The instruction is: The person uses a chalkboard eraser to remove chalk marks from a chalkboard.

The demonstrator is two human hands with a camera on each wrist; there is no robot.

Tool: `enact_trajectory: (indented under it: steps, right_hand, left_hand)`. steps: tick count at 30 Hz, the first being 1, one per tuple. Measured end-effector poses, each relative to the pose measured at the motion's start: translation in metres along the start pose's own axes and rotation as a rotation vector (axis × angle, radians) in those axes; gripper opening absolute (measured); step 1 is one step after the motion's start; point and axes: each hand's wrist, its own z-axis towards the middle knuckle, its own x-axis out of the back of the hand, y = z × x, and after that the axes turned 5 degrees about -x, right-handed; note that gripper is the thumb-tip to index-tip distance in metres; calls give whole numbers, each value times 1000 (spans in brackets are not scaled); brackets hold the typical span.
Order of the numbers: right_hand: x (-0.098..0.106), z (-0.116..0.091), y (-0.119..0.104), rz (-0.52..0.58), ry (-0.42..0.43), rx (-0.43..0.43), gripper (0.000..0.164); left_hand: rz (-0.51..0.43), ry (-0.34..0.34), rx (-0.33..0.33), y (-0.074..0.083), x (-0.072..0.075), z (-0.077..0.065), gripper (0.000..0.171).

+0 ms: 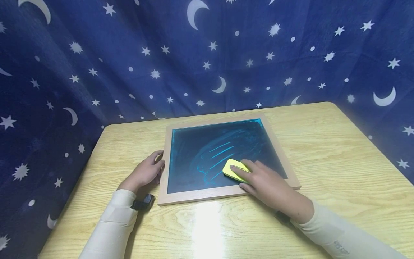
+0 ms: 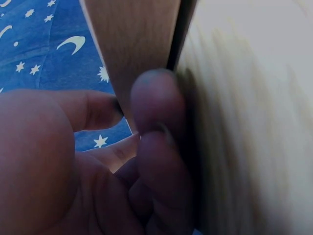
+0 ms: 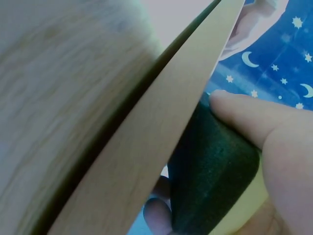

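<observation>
A chalkboard [image 1: 187, 158] in a light wooden frame [image 1: 197, 196] lies on the table, with blue chalk strokes [image 1: 221, 157] and smears across its dark surface. My right hand [image 1: 268, 181] grips a yellow chalkboard eraser [image 1: 232, 167] over the lower right part of the board. In the right wrist view the eraser's dark felt pad [image 3: 215, 171] shows beside the frame, with the thumb along one edge. My left hand [image 1: 147, 171] holds the frame's left side. Its fingertips [image 2: 156, 98] are curled against the wooden edge in the left wrist view, and the thumb reaches the upper edge.
The light wood-grain table [image 1: 310, 144] extends around the board on all sides. A dark blue curtain [image 1: 181, 57] with white moons and stars hangs behind it and along the left. Dark wrist devices [image 1: 143, 203] sit at both cuffs.
</observation>
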Motion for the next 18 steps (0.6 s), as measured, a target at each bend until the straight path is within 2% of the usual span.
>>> enact_trajectory:
  steps: [8, 18]
  right_hand:
    - [-2, 1, 1, 8, -4, -24, 56]
    - [-2, 3, 11, 6, 40, -79, 55]
  left_hand:
    - [1, -3, 10, 0, 1, 0, 58]
    - [8, 1, 9, 2, 0, -1, 58]
